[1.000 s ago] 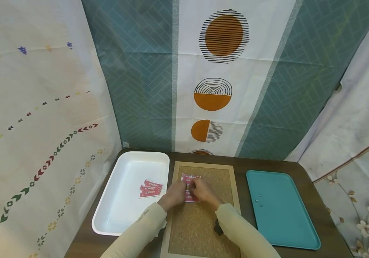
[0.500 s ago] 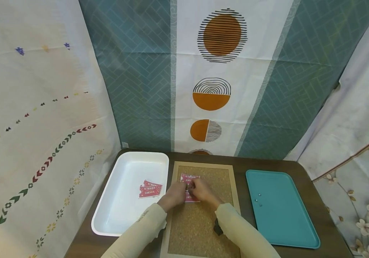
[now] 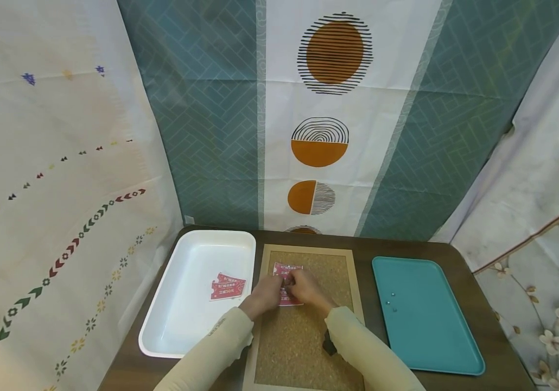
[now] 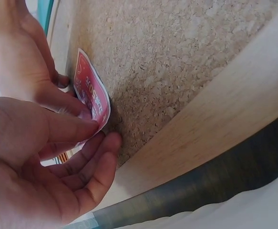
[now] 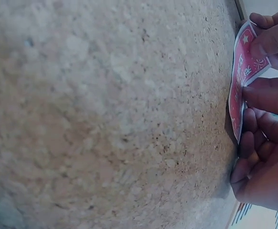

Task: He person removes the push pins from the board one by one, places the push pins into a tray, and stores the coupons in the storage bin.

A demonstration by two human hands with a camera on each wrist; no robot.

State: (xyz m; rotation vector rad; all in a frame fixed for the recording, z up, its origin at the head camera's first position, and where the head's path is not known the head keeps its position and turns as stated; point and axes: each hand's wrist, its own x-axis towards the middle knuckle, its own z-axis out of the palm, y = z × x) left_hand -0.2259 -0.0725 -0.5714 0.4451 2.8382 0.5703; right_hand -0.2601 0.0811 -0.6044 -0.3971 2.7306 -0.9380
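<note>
On the corkboard [image 3: 309, 336], both hands meet over a red coupon [image 3: 288, 297] with white edges. My left hand [image 3: 266, 296] pinches one end of it between thumb and fingers, and that end bends up off the cork in the right wrist view. My right hand [image 3: 309, 290] has its thumb on the printed face of the coupon [image 5: 239, 90], with the other fingers curled at its edge. Anything small under the right thumb is hidden. Just above the hands lies another red coupon [image 3: 286, 269], flat on the board, its lower part covered.
To the left stands a white tray [image 3: 167, 326] with two overlapping red coupons [image 3: 228, 288] inside. At the right is a teal tray [image 3: 431, 320] holding several small shiny pins [image 3: 391, 302]. Both trays and the board rest on a dark wooden table [image 3: 470, 271] before hanging cloths.
The head view has shifted very slightly. Both hands stay in place at the coupon, with only small finger motion.
</note>
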